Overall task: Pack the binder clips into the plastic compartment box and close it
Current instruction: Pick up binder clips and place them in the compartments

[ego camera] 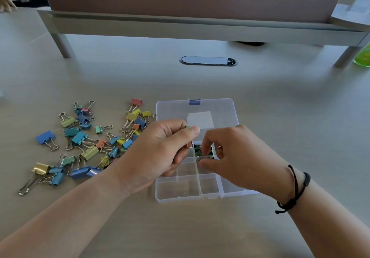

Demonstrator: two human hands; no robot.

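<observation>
**Clips going in, box open**

The counter (pixel 280 101) carries everything within easy reach: the pile (pixel 86 143) of loose binder clips lies spread to the left of the box (pixel 208 187), touching nothing inside it, so the left hand can likely feed from the heap while the right places. Most of the clips are not yet packed, judging by how many lie outside.

The box sits flat in front of the person, its clear lid (pixel 196 113) folded back away from them with the blue latch (pixel 194 102) at the far edge. That keeps the compartments exposed; the near ones look empty, while 1 compartment in the middle row holds a few dark and green clips (pixel 198 150).

The left hand (pixel 160 153) hovers over the box's left side, its fingers (pixel 192 130) curled and pinching a small green clip (pixel 187 126) between thumb and forefinger; a wire loop hangs below the grip. It appears to be held ready as the next one in.

The right hand (pixel 236 155) reaches down into the filled compartment, thumb and fingertips pinched together on what looks like a clip's wire handle (pixel 201 158); which clip it belongs to is too small to tell. This clip lies right at the fingertips, within the compartment walls.
</observation>
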